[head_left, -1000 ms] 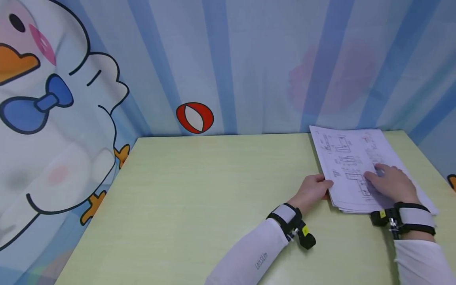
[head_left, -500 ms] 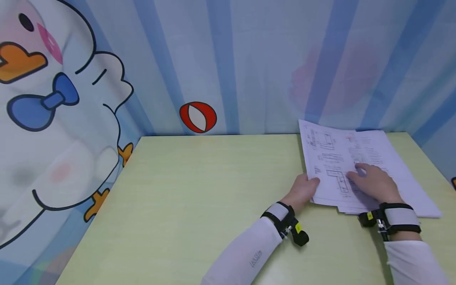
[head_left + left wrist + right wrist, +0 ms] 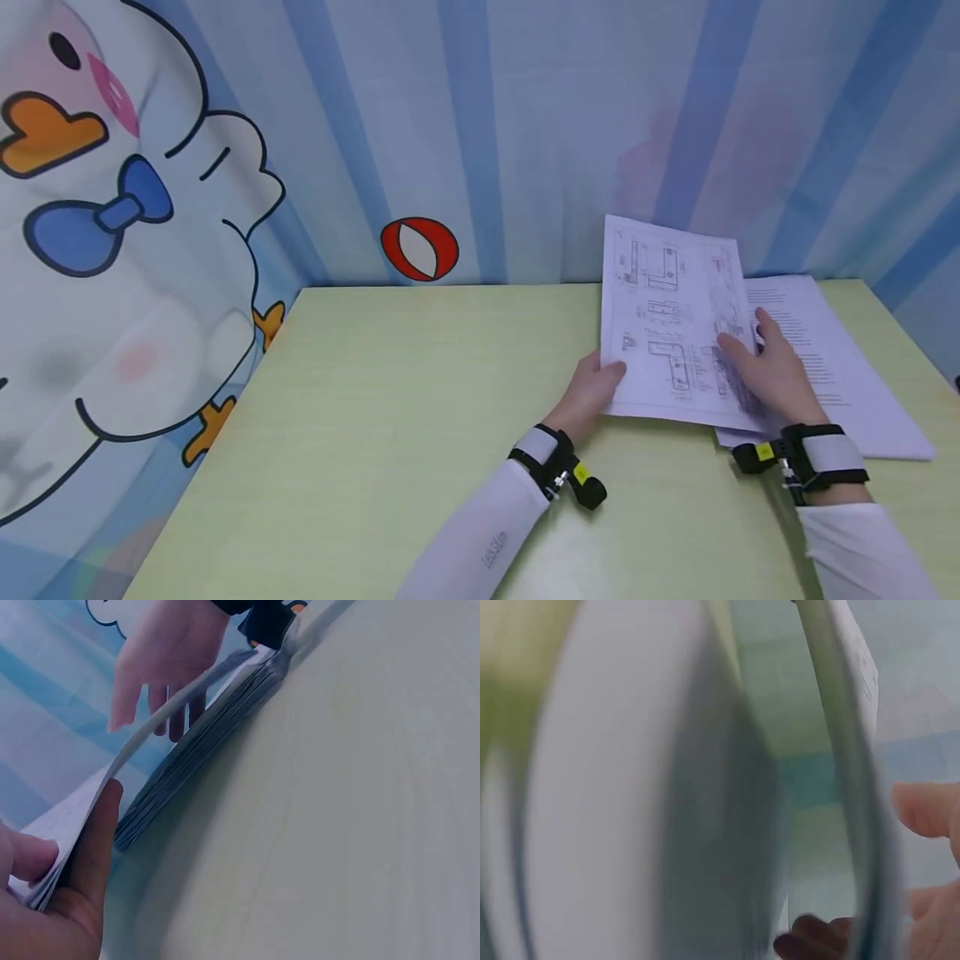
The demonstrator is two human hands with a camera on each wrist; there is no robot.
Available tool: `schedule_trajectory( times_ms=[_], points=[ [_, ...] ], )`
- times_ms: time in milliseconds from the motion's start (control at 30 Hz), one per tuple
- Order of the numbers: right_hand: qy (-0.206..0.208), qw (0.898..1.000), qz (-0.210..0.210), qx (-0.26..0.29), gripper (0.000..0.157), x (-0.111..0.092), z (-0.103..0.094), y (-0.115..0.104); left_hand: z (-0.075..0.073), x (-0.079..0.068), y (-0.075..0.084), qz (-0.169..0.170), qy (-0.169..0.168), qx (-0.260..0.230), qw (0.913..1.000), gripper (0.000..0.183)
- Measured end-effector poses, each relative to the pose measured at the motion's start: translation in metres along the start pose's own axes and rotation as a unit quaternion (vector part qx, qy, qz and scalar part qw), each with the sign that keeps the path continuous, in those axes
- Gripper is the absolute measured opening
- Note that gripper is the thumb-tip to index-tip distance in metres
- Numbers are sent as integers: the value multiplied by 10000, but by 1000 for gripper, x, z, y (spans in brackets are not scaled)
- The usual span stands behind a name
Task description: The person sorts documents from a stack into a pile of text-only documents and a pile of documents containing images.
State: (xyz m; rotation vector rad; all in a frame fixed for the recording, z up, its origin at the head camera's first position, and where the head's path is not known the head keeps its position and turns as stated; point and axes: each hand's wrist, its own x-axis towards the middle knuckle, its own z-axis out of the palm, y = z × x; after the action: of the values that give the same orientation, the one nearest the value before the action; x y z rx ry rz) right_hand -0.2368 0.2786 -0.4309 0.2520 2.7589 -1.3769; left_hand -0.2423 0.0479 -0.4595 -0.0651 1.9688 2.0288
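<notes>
A few sheets of paper (image 3: 652, 325) printed with technical drawings are raised at a tilt, their upper edge in front of the curtain. My left hand (image 3: 583, 393) pinches them at the left edge, thumb on the printed face and fingers behind, as the left wrist view shows. At their right edge is my right hand (image 3: 783, 379), thumb and fingers spread. In the left wrist view the right hand (image 3: 176, 656) has extended fingers, partly hidden by the bent sheets. Beneath lies a thick stack of paper (image 3: 862, 408), its top page bearing lines of text. The right wrist view is blurred.
The pale yellow-green table (image 3: 420, 400) extends left and front of the papers. Behind it hangs a blue striped curtain (image 3: 540, 142) printed with a red-and-white ball and a large white duck. Each wrist wears a strapped camera (image 3: 588, 492).
The drawing sheets have come up off the stack and shifted left, held by my left hand. My right hand has moved slightly left and spread its fingers. More of the text page beneath shows.
</notes>
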Motion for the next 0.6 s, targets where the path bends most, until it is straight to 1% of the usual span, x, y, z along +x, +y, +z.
schedule_trajectory(
  times_ms=[67, 133, 200, 300, 400, 467, 600],
  points=[
    [113, 9989, 172, 416, 89, -3, 5, -7, -13, -4, 3, 92, -101, -113, 9998, 25],
    [98, 9956, 304, 881, 84, -6, 11, -16, -26, -7, 6, 163, -157, -215, 9995, 26],
    [39, 9907, 339, 1315, 78, -8, 19, -25, -42, -10, 9, 234, -219, -257, 9992, 27],
    [-92, 9845, 120, 1747, 68, -14, 33, -39, -68, -18, 15, 324, -258, -238, 9989, 28],
    [-95, 9803, -203, 1963, 63, -18, 50, -50, -95, -29, 24, 424, -227, -76, 9988, 31],
    [-113, 9755, -373, 2164, 62, -18, 63, -55, -111, -39, 34, 503, -187, 114, 9985, 34],
    [-237, 9698, -499, 2377, 58, -22, 87, -70, -141, -57, 52, 696, -89, 576, 9959, 38]
  ],
)
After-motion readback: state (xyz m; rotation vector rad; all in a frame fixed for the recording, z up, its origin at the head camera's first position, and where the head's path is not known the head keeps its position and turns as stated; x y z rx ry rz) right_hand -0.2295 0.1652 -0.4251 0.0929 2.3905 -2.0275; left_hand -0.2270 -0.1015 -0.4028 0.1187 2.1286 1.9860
